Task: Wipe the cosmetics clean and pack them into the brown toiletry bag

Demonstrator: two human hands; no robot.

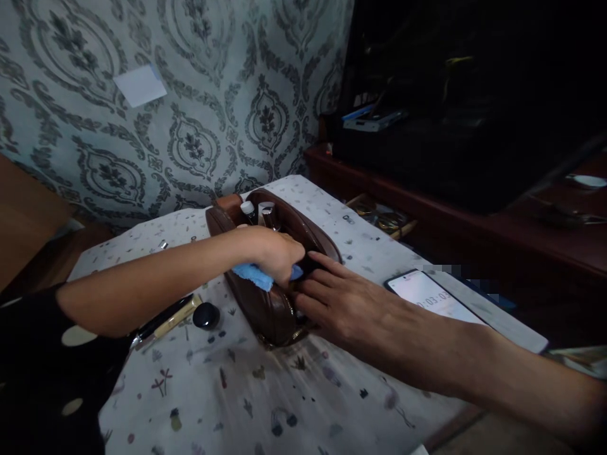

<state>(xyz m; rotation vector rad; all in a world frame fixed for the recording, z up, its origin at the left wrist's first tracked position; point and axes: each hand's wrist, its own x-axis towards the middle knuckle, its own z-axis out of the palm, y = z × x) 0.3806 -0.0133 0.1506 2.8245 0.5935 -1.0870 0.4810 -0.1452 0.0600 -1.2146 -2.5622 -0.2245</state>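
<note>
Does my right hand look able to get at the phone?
Probably yes: your right hand, at the brown bag, would need drawing back, but only its forearm hides part of the phone.

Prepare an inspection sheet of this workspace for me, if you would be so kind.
Surface: white table cover with small printed motifs.
Main things: brown bag, open, with a white-capped bottle inside; blue cloth at its near edge, beneath the left wrist.
Clutter: black round item and beige stick-like item beside the bag; lit phone, partly behind the right forearm.
Hands: left hand over the bag's opening, right hand with fingertips at it; both grips partly hidden.
Cables: nothing clearly seen; the right side is dark.
Surroundings: patterned wall bearing a white paper; dark red furniture.
</note>
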